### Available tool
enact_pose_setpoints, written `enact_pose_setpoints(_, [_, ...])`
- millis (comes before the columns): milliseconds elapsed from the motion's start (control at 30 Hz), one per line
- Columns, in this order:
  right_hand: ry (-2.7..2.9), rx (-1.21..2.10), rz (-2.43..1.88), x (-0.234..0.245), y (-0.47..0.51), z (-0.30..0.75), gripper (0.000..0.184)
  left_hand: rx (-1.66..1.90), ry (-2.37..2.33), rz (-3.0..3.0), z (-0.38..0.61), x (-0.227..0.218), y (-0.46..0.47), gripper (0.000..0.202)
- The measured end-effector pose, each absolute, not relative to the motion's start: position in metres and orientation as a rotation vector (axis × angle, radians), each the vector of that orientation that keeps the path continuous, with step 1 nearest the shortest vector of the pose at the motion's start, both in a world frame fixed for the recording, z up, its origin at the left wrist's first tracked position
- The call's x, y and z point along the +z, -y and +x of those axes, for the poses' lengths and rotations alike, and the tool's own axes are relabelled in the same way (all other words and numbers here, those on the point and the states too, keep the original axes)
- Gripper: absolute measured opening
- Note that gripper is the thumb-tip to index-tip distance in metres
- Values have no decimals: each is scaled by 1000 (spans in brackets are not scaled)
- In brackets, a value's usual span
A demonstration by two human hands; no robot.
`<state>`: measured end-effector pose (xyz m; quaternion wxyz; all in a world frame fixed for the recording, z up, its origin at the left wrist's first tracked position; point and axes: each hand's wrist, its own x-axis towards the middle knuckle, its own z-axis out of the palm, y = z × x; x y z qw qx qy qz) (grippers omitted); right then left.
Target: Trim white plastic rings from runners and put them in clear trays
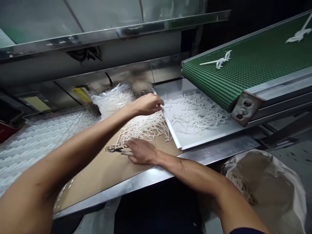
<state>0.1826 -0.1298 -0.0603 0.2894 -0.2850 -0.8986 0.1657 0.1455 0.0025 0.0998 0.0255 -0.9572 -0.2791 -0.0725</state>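
Observation:
My left hand (pixel 147 104) reaches across to the left rim of a white tray (pixel 195 139), its fingers curled and pinched at white plastic pieces there. My right hand (pixel 140 151) rests palm down on a brown cardboard sheet (pixel 102 172), fingers bent on small dark cutters (pixel 117 149) beside a pile of white plastic parts (pixel 143 126). More white parts (pixel 197 112) lie scattered in the tray.
A green conveyor belt (pixel 246 61) slopes down from the right and carries a few white parts (pixel 220 60). Clear bags of plastic pieces (pixel 36 136) lie at the left. A sack with scrap (pixel 265 188) stands at lower right, below the steel bench edge (pixel 151 180).

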Motion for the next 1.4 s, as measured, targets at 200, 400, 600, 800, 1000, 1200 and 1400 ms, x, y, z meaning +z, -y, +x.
enact_pose_setpoints(200, [2429,387,-802,-60,118,183,31,128,1046,-2953,242,56,-43,27])
enact_pose_setpoints(400, [2469,351,-789,-61,109,182,16,290,1064,-3019,268,35,-57,17])
enact_pose_setpoints(600, [2425,309,-733,-58,109,186,35,-19,1088,-3112,261,70,-48,16])
enact_pose_setpoints(800, [2406,279,-752,-58,111,193,38,-549,1252,-3295,224,105,-24,15])
enact_pose_setpoints(1000, [2424,277,-765,-61,107,195,41,-983,1557,-3063,127,124,20,21])
enact_pose_setpoints(1200, [2450,276,-775,-66,110,194,34,-840,1859,-2571,10,80,79,25])
enact_pose_setpoints(1400, [2472,267,-822,-68,113,193,35,-591,1994,-2250,-55,-8,153,25])
